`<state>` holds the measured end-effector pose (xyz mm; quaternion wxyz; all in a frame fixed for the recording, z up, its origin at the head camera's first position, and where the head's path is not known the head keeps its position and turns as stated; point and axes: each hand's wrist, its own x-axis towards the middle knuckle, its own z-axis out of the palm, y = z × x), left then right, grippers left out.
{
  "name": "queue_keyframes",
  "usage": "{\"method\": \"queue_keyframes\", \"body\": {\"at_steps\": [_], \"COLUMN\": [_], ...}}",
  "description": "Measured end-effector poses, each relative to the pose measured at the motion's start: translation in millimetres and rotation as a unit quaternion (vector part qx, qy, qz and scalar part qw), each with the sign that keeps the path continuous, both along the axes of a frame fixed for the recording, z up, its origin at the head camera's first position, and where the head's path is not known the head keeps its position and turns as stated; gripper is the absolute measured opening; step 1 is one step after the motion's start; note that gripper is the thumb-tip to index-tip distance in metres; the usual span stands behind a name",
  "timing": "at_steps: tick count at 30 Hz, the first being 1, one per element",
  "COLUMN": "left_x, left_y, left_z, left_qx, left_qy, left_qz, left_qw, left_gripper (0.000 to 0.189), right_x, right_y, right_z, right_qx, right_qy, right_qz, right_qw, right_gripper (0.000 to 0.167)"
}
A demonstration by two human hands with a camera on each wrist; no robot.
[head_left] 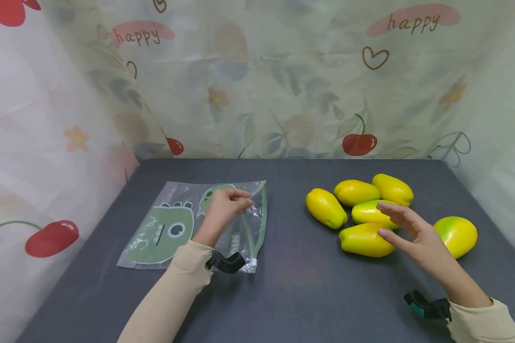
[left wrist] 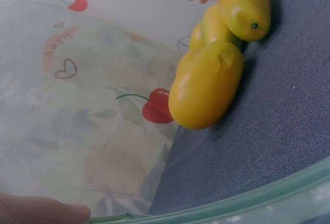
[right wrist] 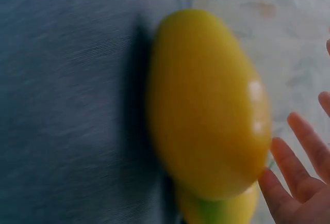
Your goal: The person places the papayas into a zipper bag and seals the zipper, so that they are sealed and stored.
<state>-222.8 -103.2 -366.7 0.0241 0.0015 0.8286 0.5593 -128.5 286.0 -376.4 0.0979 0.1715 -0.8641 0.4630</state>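
Note:
A clear zip bag (head_left: 150, 240) printed with a green cartoon monster lies flat at the left of the table. My left hand (head_left: 225, 209) is over its right end and pinches the upper edge of the mouth, which stands apart from the lower edge. In the left wrist view the green edge strip (left wrist: 268, 190) runs beside a fingertip (left wrist: 72, 212). To the right, my right hand (head_left: 416, 233) hovers with fingers spread around a group of yellow papaya-like fruits (head_left: 365, 239). One fruit (right wrist: 206, 105) fills the middle of the right wrist view, close to the fingers (right wrist: 289, 167).
Another yellow fruit (head_left: 459, 236), with a green patch, sits apart, right of the group and partly behind the right hand. A dark grey cloth covers the table (head_left: 292, 295). Printed curtains (head_left: 262, 85) hang at the back and both sides.

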Motion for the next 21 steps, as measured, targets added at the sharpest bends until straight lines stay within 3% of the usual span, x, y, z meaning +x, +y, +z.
{"method": "queue_keyframes", "body": {"at_steps": [7, 16, 21], "left_x": [0.8, 1.6, 1.1], "left_y": [-0.7, 0.5, 0.7], "left_z": [-0.2, -0.5, -1.7], "left_qx": [-0.001, -0.012, -0.014], "left_qy": [0.003, 0.005, 0.005], "left_qz": [-0.001, 0.003, 0.002], "left_qw": [1.0000, 0.9999, 0.9999], "left_gripper": [0.022, 0.021, 0.023], "right_x": [1.9, 0.4, -1.7], "right_y": [4.5, 5.2, 1.4], "right_z": [-21.5, -31.4, -34.7], "right_qx": [0.058, 0.116, 0.137], "right_qy": [-0.026, -0.017, -0.034], "right_qz": [-0.010, -0.011, 0.006], "right_qw": [0.9979, 0.9930, 0.9899], "right_gripper": [0.049, 0.049, 0.052]}}
